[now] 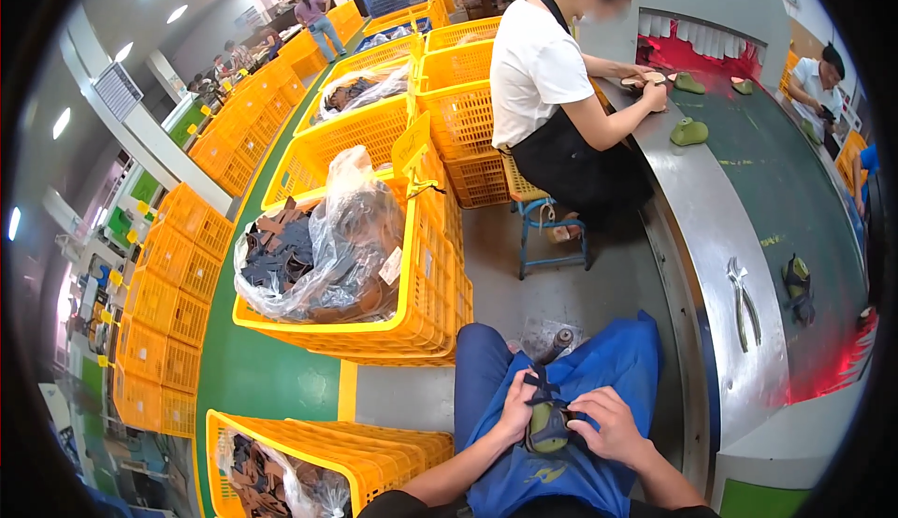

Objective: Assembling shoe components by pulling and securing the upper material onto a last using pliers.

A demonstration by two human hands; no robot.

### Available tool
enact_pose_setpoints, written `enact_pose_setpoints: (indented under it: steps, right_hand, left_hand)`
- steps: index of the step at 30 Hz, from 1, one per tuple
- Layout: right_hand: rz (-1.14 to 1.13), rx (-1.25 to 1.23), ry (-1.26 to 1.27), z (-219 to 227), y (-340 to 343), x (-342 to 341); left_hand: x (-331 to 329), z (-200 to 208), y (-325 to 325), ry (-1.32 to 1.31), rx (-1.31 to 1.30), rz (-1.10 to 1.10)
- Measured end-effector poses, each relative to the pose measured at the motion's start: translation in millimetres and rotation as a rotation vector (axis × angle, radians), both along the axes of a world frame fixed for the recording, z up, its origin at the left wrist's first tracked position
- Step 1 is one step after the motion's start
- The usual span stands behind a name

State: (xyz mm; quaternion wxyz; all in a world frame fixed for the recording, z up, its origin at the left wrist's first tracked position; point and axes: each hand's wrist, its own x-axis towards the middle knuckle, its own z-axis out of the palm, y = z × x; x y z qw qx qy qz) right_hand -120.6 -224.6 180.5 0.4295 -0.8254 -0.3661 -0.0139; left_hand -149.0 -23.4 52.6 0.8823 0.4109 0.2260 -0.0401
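On my lap, over a blue apron, lies a green shoe last with dark sandal straps fitted around it. My left hand is closed on the straps at the left side of the last. With bent fingers, my right hand pinches the strap edge at the last's right side. Just beyond my hands a dark, rounded handle-like piece sticks up; its other end is hidden. To my right, pliers with dark green handles rest on the metal ledge.
A green conveyor belt runs along my right, carrying a strapped last and a bare green last. Ahead, a co-worker sits on a stool, handling a shoe piece. Yellow crates of bagged brown and dark straps stand left.
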Motion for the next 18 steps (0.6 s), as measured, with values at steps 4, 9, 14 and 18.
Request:
enact_pose_setpoints:
  steps: [4,9,14,18]
  right_hand:
    - [0.062,0.016,0.079,7.0,2.1,-0.7]
    - [0.074,-0.091,0.104,-16.9,-0.6,-1.5]
    - [0.024,-0.011,0.020,-34.1,12.0,-9.9]
    - [-0.271,0.145,-0.093,1.9,24.9,8.8]
  left_hand:
    - [28.7,2.0,12.1,-0.069,0.015,-0.002]
    - [43.1,-10.4,22.8,-0.100,0.265,0.104]
    - [59.5,-0.9,19.3,0.054,0.157,0.280]
    - [55.8,20.3,10.4,0.026,0.082,0.262]
